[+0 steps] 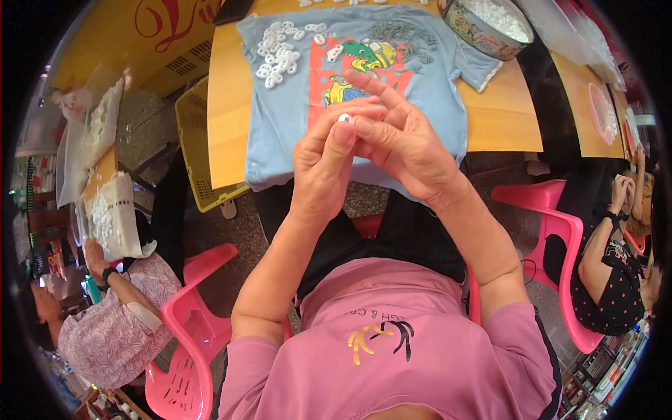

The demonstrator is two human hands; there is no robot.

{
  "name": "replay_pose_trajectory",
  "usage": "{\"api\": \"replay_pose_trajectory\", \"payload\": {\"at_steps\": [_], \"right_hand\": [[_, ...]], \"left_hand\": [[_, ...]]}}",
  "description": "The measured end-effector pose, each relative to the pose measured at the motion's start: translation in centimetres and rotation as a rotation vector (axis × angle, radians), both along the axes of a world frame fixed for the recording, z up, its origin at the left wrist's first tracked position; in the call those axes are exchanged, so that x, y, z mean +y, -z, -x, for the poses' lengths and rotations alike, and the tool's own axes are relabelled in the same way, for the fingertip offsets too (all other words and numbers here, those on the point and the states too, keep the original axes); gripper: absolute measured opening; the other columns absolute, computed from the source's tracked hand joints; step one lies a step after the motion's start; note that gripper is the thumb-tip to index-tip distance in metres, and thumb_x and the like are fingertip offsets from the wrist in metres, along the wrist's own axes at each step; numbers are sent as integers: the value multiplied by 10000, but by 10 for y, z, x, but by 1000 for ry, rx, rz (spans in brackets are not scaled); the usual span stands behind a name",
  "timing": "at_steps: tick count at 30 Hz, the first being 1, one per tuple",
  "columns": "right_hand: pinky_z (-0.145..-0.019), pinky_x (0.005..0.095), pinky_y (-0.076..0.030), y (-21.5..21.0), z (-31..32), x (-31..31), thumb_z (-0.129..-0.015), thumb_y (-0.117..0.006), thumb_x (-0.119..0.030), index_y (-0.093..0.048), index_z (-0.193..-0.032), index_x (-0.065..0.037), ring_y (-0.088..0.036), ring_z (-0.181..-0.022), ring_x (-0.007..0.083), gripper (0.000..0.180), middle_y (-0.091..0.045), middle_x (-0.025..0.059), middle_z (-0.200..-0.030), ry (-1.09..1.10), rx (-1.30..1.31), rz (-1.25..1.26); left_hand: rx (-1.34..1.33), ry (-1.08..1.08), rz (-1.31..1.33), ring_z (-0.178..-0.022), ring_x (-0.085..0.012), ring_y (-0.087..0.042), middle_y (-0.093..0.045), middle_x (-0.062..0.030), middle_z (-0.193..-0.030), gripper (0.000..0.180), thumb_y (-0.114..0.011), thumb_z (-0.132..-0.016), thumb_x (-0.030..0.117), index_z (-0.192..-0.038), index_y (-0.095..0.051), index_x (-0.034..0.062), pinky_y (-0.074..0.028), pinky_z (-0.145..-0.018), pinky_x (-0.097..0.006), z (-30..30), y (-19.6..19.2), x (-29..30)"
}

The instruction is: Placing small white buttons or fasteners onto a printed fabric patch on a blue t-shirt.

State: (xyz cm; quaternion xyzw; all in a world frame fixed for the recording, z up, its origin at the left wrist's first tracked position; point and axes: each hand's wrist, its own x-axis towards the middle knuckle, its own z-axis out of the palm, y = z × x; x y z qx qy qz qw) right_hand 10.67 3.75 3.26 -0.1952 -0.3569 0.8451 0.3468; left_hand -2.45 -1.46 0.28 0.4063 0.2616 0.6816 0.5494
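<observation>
My left hand [322, 157] pinches a small white plastic piece [344, 118] between thumb and fingers, above the near part of a light blue T-shirt [280, 133] spread on the table. Close against that piece are the thumb and bent forefinger of my right hand [409, 143]. Whatever sits in this right-hand pinch is hidden; the other right fingers stretch forward. A pile of white oval pieces with holes [275, 59] lies on the shirt's far left. Dark grey small wire-like parts [413, 38] are heaped on its far right. One white piece [334, 53] lies apart between the piles.
An oval tin [483, 38] full of white pieces stands at the table's far right. A yellow plastic crate [196, 140] is beside the table's left edge. Pink chairs [192, 336] flank me, and people sit on both sides. At left is a pale sack [126, 210] with white pieces.
</observation>
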Motion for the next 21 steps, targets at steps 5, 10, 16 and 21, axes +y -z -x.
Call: {"api": "replay_pose_trajectory", "payload": {"at_steps": [5, 10, 16, 21], "right_hand": [[-856, 327, -514, 6, 2, -2, -923, -638, -93, -308, -1450, -60, -573, -835, 102, 622, -612, 32, -930, 93, 0, -34], [-807, 282, -516, 1, 3, -4, -919, -648, -97, -349, -1407, -15, -567, -775, 88, 578, -621, 22, -898, 219, -106, -143], [-782, 247, -517, 8, -2, -3, -911, -666, -113, -591, -1190, 17, -616, -824, 98, 316, -662, 35, -932, 284, -224, -260], [-792, 247, -520, 4, -8, 0, -923, -642, -95, -625, -1171, 20, -630, -884, 104, 274, -671, 57, -1006, 260, -354, -445]], "left_hand": [[-132, -81, 57, -1001, -145, -552, -497, -122, -1329, 467, -398, -1041, 346, -1351, -412, -4, -457, -905, -306, -13, -10, 1], [161, -255, -10, -959, -129, -556, -503, -97, -1210, 336, -412, -1040, 300, -1215, -425, 14, -497, -814, -285, -7, 4, -4], [441, -343, 16, -861, -106, -583, -545, -60, -1010, 183, -502, -1010, 166, -1085, -495, -1, -497, -725, -249, -3, 0, -2], [517, -345, 90, -826, -95, -585, -610, -51, -902, 164, -544, -990, 145, -1007, -552, -19, -482, -715, -246, 3, -6, -2]]}}
